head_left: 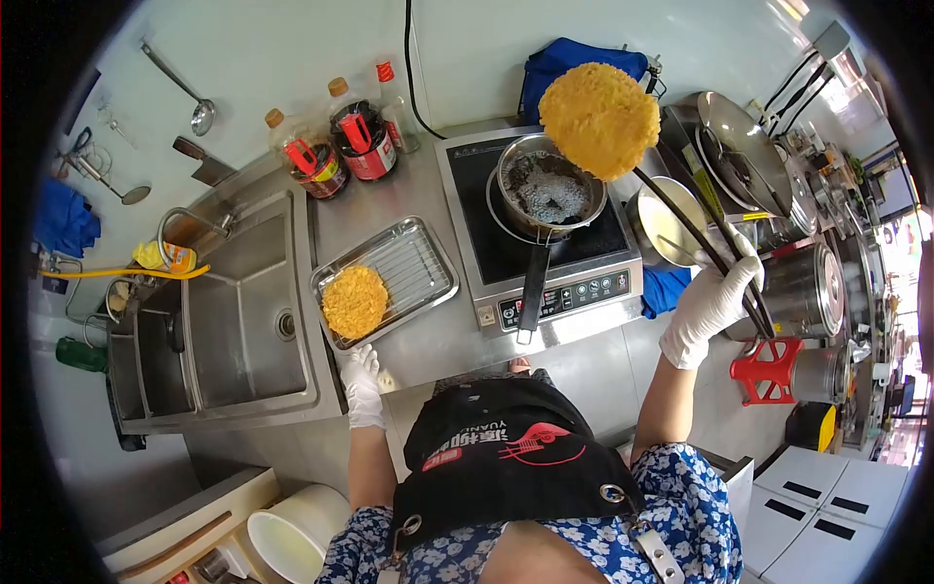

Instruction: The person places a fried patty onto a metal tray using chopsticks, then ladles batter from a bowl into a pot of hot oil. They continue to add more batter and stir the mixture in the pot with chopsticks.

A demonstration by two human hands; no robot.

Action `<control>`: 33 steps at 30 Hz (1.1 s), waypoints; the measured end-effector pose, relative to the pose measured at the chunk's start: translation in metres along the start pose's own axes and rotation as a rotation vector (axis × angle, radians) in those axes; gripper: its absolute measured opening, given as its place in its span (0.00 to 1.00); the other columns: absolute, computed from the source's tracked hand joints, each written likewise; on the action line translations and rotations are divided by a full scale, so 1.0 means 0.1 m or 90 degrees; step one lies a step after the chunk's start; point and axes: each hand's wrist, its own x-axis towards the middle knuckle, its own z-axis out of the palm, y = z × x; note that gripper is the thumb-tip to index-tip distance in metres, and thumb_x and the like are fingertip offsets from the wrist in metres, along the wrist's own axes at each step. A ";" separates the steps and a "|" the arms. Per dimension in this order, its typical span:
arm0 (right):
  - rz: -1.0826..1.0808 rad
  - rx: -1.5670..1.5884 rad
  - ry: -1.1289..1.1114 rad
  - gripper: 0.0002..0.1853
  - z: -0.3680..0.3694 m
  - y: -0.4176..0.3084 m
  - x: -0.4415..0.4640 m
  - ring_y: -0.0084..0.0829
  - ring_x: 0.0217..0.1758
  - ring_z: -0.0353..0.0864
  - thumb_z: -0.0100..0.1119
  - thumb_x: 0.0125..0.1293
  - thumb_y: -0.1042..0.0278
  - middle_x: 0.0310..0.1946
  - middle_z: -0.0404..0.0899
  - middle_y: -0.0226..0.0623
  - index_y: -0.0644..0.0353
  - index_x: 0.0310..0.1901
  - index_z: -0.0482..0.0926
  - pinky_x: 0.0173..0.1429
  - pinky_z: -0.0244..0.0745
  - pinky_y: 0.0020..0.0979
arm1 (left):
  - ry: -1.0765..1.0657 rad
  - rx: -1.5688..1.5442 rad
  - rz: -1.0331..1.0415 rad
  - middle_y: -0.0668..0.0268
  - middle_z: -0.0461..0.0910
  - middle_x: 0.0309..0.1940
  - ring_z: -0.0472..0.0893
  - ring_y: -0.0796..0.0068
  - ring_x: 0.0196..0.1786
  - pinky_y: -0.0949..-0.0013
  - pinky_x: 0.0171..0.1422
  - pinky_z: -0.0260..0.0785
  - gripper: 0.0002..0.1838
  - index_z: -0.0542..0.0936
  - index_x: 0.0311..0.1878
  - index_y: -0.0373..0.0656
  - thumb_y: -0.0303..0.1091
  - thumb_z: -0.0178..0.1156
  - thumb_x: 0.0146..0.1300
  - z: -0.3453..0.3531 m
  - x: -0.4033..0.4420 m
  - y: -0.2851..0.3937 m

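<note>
My right hand (pixel 715 294), in a white glove, is closed round long dark chopsticks (pixel 684 222). At their tips a round golden fried cake (pixel 599 121) is up in the air, over the back right of a small pot (pixel 551 185). Liquid bubbles in that pot, which sits on an induction cooker (pixel 481 229). A second golden cake (pixel 355 302) lies on the left part of a wire rack in a metal tray (pixel 428 282). My left hand (pixel 363 384), also gloved, is at the tray's near edge; its fingers point forward and look close together, and what they hold, if anything, is hidden.
Sauce bottles (pixel 362 136) stand behind the tray, and a sink (pixel 243 311) is at the left. Right of the cooker are a bowl of pale batter (pixel 669 219), a wok (pixel 744 146) and a large steel pot (pixel 803 292). The small pot's handle (pixel 533 292) points towards me.
</note>
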 end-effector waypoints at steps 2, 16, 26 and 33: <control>0.000 -0.009 0.012 0.22 0.02 0.02 -0.03 0.34 0.35 0.82 0.52 0.67 0.50 0.41 0.79 0.47 0.67 0.43 0.74 0.29 0.78 0.23 | 0.028 -0.009 -0.013 0.66 0.81 0.43 0.79 0.75 0.38 0.75 0.39 0.70 0.16 0.72 0.49 0.44 0.46 0.47 0.70 0.02 -0.07 0.02; 0.031 -0.002 0.003 0.19 -0.03 0.13 -0.11 0.35 0.36 0.82 0.52 0.68 0.55 0.42 0.78 0.46 0.68 0.42 0.75 0.32 0.78 0.27 | 0.087 0.124 0.073 0.66 0.82 0.38 0.76 0.80 0.32 0.77 0.35 0.66 0.16 0.76 0.49 0.44 0.44 0.52 0.66 0.42 -0.76 -0.12; 0.085 -0.010 0.026 0.19 -0.01 0.12 -0.16 0.30 0.34 0.81 0.50 0.70 0.55 0.42 0.78 0.44 0.68 0.41 0.75 0.34 0.77 0.24 | 0.041 0.117 0.095 0.61 0.82 0.34 0.77 0.77 0.26 0.77 0.28 0.67 0.15 0.77 0.48 0.41 0.41 0.53 0.65 0.60 -0.79 -0.19; 0.083 -0.100 0.021 0.18 -0.21 0.41 -0.18 0.29 0.29 0.81 0.51 0.68 0.59 0.34 0.80 0.43 0.70 0.39 0.77 0.34 0.78 0.26 | 0.045 0.126 0.078 0.62 0.82 0.34 0.77 0.78 0.26 0.78 0.27 0.67 0.15 0.77 0.49 0.42 0.40 0.53 0.66 0.65 -0.83 -0.26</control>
